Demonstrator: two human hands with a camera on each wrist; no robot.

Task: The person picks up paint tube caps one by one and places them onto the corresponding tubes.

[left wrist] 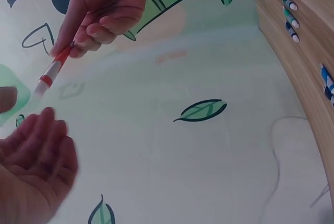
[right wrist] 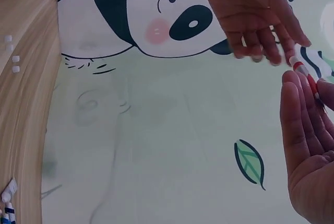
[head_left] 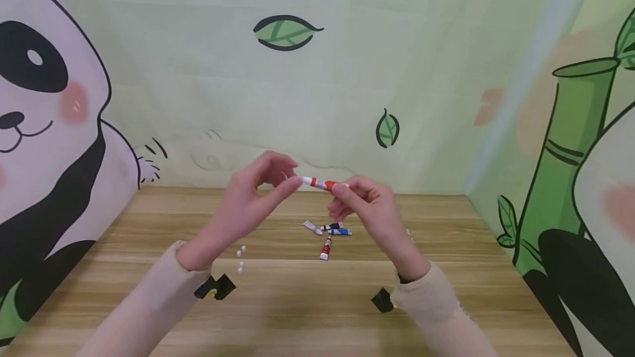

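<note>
we saw the right hand (head_left: 369, 205) pinching an orange-and-white paint tube (head_left: 321, 183), held level above the desk (head_left: 297, 302) toward its far edge. left hand (head_left: 253, 194) had thumb and fingertips closed on the tube's white cap end. below them, near the desk's middle, lay a few more tubes (head_left: 329, 233); small white caps (head_left: 240, 260) sat just left of those.

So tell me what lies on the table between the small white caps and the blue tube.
In the head view, only bare wooden table separates the white caps from the blue tube; the red tube lies nearer, below it.
</note>
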